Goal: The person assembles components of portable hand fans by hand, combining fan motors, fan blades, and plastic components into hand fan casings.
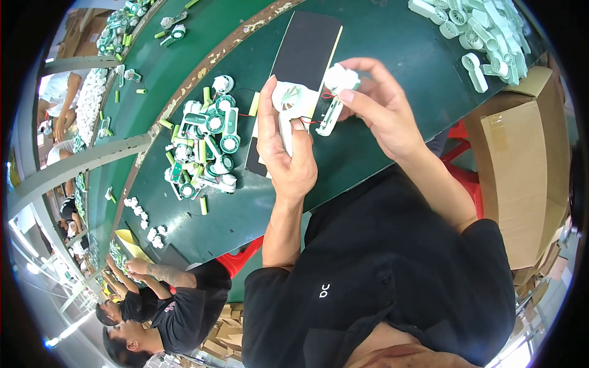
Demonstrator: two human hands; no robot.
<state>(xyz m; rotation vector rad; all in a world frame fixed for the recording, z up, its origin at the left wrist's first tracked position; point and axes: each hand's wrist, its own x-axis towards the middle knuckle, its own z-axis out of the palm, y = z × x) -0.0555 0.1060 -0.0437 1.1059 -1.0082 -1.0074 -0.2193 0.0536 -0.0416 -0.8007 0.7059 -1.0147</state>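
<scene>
- Pale fan shell, near the center of the frame and a little above it, sits in my left hand, its round grille up and its handle down along my palm; my fingers and thumb close around it from both sides.
- White-and-green fan insert, just right of the shell, is pinched between thumb and fingers of my right hand; the hand partly hides it.
- Red wires show in the gap between my two hands.
- Yellow-green battery lies just left of my left fingers.
- Black board lies behind them on the dark green table, upper center.
- Left of my hands is a heap of fan assemblies mixed with batteries.
- Pale shells are piled at upper right, above an open cardboard box.
- Green conveyor runs through the upper left; co-workers sit at lower left.
</scene>
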